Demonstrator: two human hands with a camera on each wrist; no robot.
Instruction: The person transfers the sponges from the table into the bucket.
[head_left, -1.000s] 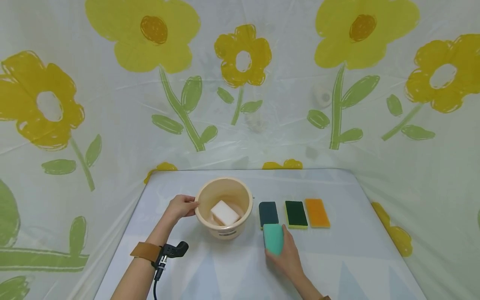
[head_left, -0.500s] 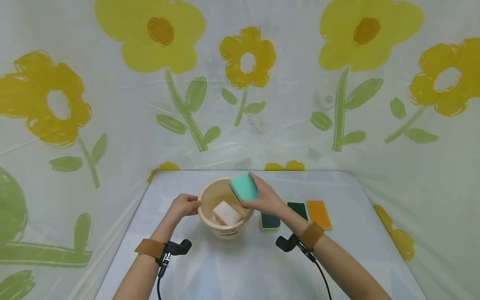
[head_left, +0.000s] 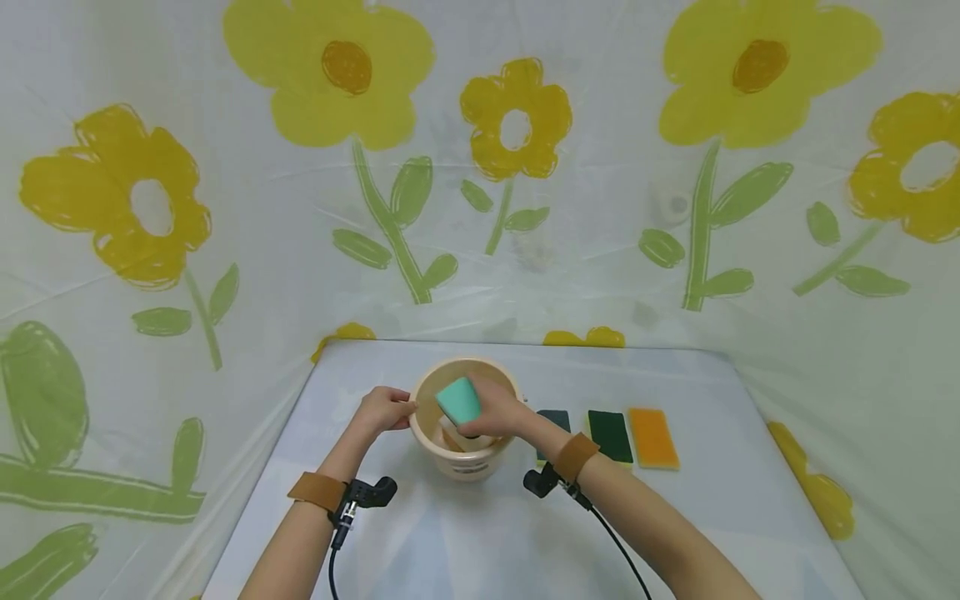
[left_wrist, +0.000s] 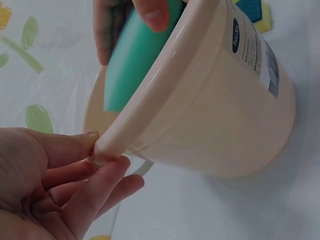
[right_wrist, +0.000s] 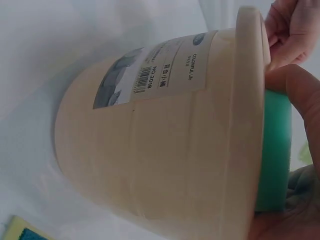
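The left hand (head_left: 385,410), one of two, pinches the left side of the rim of one bucket (left_wrist: 215,115), which stands upright on one counter (head_left: 420,542). One camera (head_left: 372,493), strapped to that wrist, is in front of the bucket and to its left. Inside the bucket lies one white block (head_left: 474,443), partly hidden. Over it, in the bucket's mouth, the right hand (head_left: 493,407) grips one teal sponge (head_left: 459,400); whether sponge and block touch, I cannot tell. Right of the bucket, three sponges lie in a row: one blue sponge (head_left: 553,419), nearest and partly covered by the right arm, one green sponge (head_left: 610,433), and one orange sponge (head_left: 654,438), farthest.
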